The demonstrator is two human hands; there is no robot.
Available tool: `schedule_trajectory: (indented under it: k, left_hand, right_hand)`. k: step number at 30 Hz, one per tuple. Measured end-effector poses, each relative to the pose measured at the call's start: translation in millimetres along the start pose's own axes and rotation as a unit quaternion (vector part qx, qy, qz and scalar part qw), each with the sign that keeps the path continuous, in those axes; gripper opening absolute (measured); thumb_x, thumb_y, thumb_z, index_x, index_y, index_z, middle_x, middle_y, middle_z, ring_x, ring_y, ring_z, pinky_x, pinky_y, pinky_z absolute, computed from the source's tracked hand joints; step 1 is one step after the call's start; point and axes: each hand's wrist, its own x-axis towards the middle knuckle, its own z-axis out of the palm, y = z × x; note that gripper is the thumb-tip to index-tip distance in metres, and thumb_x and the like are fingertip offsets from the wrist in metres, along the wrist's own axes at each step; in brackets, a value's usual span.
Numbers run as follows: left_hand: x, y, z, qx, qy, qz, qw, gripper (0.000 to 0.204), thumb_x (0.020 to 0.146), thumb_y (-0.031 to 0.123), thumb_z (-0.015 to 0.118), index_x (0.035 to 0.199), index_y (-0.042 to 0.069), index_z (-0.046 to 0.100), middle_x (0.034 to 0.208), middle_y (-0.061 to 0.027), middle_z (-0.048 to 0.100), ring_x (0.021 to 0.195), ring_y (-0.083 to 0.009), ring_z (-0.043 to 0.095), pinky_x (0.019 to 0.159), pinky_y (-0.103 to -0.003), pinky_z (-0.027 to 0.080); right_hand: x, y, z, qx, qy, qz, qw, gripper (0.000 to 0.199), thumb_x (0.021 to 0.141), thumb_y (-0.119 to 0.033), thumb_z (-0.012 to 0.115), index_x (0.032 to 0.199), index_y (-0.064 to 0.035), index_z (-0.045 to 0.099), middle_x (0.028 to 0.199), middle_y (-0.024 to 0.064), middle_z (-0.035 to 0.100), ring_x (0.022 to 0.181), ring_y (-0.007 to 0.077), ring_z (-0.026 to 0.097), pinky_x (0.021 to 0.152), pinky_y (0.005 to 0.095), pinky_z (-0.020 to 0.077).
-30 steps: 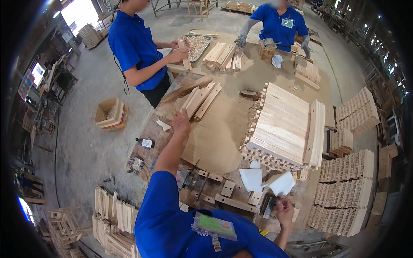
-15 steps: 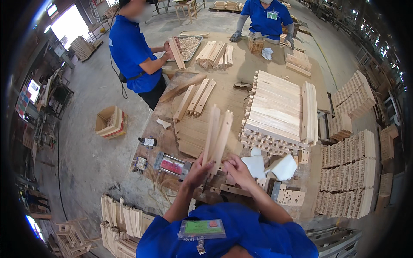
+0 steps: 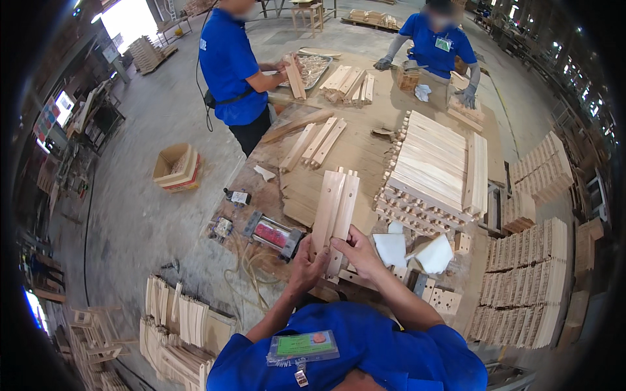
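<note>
I hold two light wooden slats upright side by side, the left slat (image 3: 327, 212) lying close against the right slat (image 3: 347, 203). Holes show in their faces, and short round pegs stick up from their upper ends. My left hand (image 3: 306, 264) is closed round the lower part of the left one. With its thumb across the face, my right hand (image 3: 361, 253) grips the right one low down. Just left of my hands sits a metal clamping cylinder (image 3: 271, 234) with a clear, red-marked body. Beyond the slat tips lie several similar wooden pieces (image 3: 317, 143).
A tall stack of pegged slats (image 3: 427, 163) stands at the right of the table. White foam blocks (image 3: 433, 254) lie near my right hand. Two co-workers in blue stand across the table, one holding a wooden piece (image 3: 295, 77). A cardboard box (image 3: 176, 167) sits on the floor.
The two slats have turned to show their faces and come together; before, they were spread apart at an angle. My right hand has shifted onto the right slat. A co-worker's gloved hand has reached down onto wood.
</note>
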Motion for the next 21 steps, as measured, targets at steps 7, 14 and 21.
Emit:
schedule_trajectory:
  k: [7, 14, 21]
  left_hand:
    - [-1, 10, 6, 0.012, 0.058, 0.038, 0.998, 0.052, 0.106, 0.006, 0.058, 0.155, -0.002, 0.042, 0.139, -0.0166, 0.061, 0.130, -0.0226, 0.059, 0.110, -0.036, 0.047]
    - [-10, 22, 11, 0.230, 0.066, 0.130, 0.962, 0.063, 0.101, 0.005, 0.057, 0.160, -0.002, 0.037, 0.147, -0.0270, 0.055, 0.135, -0.0423, 0.055, 0.115, -0.047, 0.043]
    - [-22, 14, 0, -0.036, -0.007, 0.058, 0.998, 0.055, 0.108, 0.014, 0.054, 0.159, -0.002, 0.040, 0.157, -0.0174, 0.050, 0.143, -0.0270, 0.049, 0.117, -0.038, 0.041]
  right_hand:
    - [-14, -21, 15, -0.041, 0.019, -0.043, 0.998, 0.032, 0.101, -0.016, 0.074, 0.128, -0.0044, 0.063, 0.090, -0.0056, 0.058, 0.079, 0.0036, 0.051, 0.068, 0.0224, 0.0443]
    - [-9, -5, 11, -0.070, 0.022, -0.088, 0.993, 0.037, 0.100, -0.007, 0.071, 0.135, -0.0034, 0.059, 0.099, -0.0023, 0.063, 0.092, 0.0059, 0.062, 0.084, 0.0255, 0.0535]
    - [-20, -18, 14, -0.058, -0.005, -0.037, 0.998, 0.039, 0.100, -0.007, 0.071, 0.137, -0.0045, 0.059, 0.116, 0.0037, 0.070, 0.102, 0.0094, 0.065, 0.090, 0.0285, 0.0551]
